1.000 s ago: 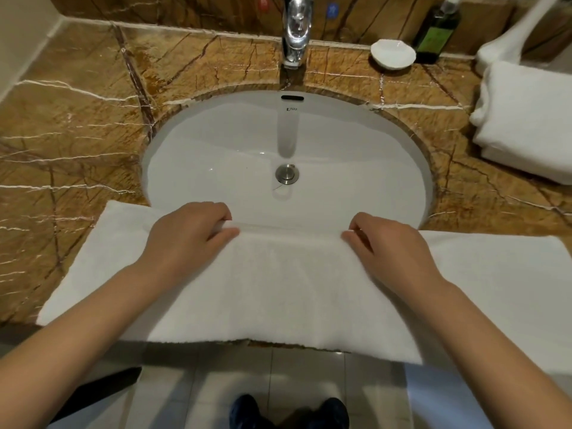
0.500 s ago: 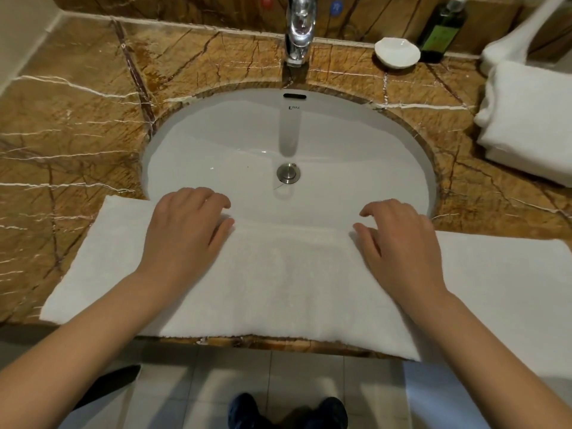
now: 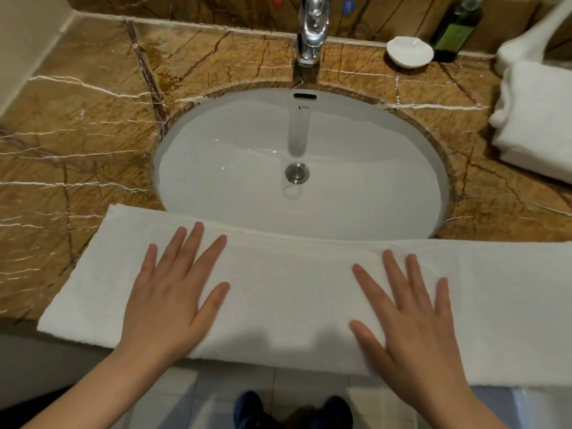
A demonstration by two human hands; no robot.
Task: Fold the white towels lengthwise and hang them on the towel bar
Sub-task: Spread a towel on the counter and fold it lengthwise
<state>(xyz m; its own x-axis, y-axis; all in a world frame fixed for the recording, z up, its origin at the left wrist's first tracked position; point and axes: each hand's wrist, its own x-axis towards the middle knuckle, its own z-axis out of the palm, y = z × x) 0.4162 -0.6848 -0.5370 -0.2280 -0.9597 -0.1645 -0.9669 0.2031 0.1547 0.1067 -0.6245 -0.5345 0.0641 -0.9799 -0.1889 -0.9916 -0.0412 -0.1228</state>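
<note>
A long white towel (image 3: 288, 289), folded lengthwise, lies flat across the front edge of the brown marble counter (image 3: 77, 134), its far edge overlapping the near rim of the white sink (image 3: 356, 150). My left hand (image 3: 173, 295) rests flat on the towel's left half with fingers spread. Flat on the right half lies my right hand (image 3: 408, 323), its fingers also spread straight. A second white towel (image 3: 538, 119) sits folded in a stack at the counter's right edge. No towel bar is in view.
A chrome faucet (image 3: 311, 29) stands behind the sink. A small white dish (image 3: 409, 51) and a dark green bottle (image 3: 455, 29) sit at the back right. Below the counter edge are the tiled floor and dark shoes (image 3: 294, 410).
Both hands let go of the towel's far edge, slid back toward me and spread flat on the towel. The towel's near edge now lies folded on the counter.
</note>
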